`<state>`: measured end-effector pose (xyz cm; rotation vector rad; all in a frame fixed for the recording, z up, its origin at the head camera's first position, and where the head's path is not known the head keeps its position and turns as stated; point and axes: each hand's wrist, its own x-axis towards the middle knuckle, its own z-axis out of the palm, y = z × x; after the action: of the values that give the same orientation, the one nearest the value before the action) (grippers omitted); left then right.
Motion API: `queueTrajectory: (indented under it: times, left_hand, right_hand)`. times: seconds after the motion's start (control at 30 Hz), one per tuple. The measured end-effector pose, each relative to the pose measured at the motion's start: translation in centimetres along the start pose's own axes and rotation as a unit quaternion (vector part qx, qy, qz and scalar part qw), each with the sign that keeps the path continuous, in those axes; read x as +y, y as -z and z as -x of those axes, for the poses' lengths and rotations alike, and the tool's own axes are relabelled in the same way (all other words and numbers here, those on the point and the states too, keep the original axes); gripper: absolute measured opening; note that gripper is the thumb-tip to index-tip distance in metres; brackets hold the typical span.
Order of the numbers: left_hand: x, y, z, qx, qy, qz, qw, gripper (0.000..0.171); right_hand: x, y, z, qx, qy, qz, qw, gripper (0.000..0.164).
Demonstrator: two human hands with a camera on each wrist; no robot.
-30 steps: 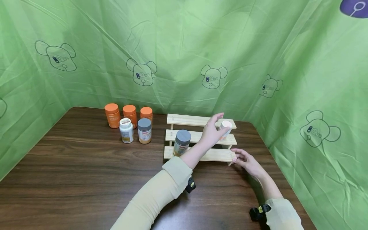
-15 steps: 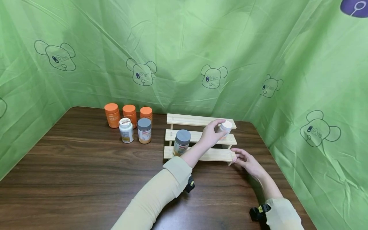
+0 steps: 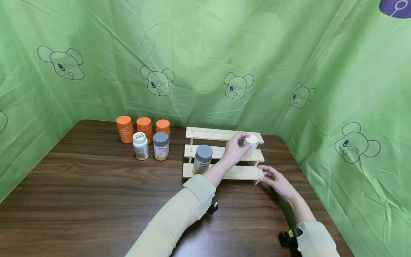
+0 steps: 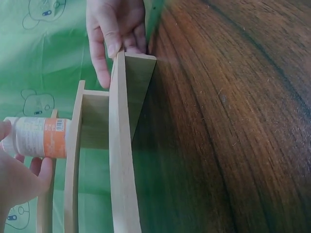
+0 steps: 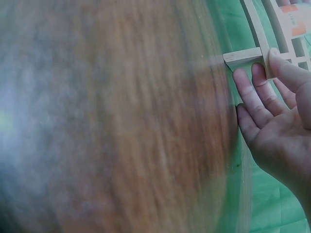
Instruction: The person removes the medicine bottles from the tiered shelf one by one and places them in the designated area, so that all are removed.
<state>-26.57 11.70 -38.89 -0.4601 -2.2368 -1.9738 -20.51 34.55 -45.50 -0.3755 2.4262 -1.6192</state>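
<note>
A three-tier wooden display rack [image 3: 221, 133] stands on the table. On its middle tier a white-capped pill bottle [image 3: 251, 143] with an orange-and-white label stands at the right end. My left hand [image 3: 232, 151] reaches over the rack and holds that bottle between thumb and fingers; the bottle's lower part [image 4: 53, 137] meets the tier in the left wrist view. At the lowest tier's right end, my right hand [image 3: 278, 184] grips the board, thumb over it and fingers around its end [image 5: 266, 63]. A grey-lidded jar [image 3: 203, 159] sits at the lowest tier's left, partly behind my left forearm.
To the left, three orange jars [image 3: 125, 129] stand in a back row. Before them are a white bottle [image 3: 141, 146] and another grey-lidded jar [image 3: 161, 146]. A green curtain [image 3: 199, 64] hangs behind and beside the brown wooden table [image 3: 80, 200].
My left fingers, spread apart from the bottle a second ago, have come together on it. The bottle has shifted slightly left. My right hand has stayed at the rack's end.
</note>
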Motion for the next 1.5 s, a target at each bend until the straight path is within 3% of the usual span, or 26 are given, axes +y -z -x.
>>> queueTrajectory:
  times: [0.23,0.57,1.1,1.5]
  left_hand:
    - [0.3,0.1,0.6,0.021,-0.005,-0.005,0.9998,0.031]
    - [1.3,0.6,1.4,0.025,-0.005,-0.015,0.9995,0.03]
    - [4.4,2.3,3.1,-0.002,-0.013,0.006,0.9999,0.028]
    - [7.5,4.5,4.7,-0.053,-0.025,0.018,0.9981,0.027]
  right_hand:
    - [0.3,0.0,0.0,0.003,-0.003,0.003,1.0,0.05]
    - [0.3,0.0,0.0,0.0,0.0,-0.006,1.0,0.051]
    - [0.1,0.0,0.1,-0.002,0.002,-0.004,1.0,0.05]
    - [-0.3,-0.2,0.1,-0.001,-0.008,0.002,1.0,0.051]
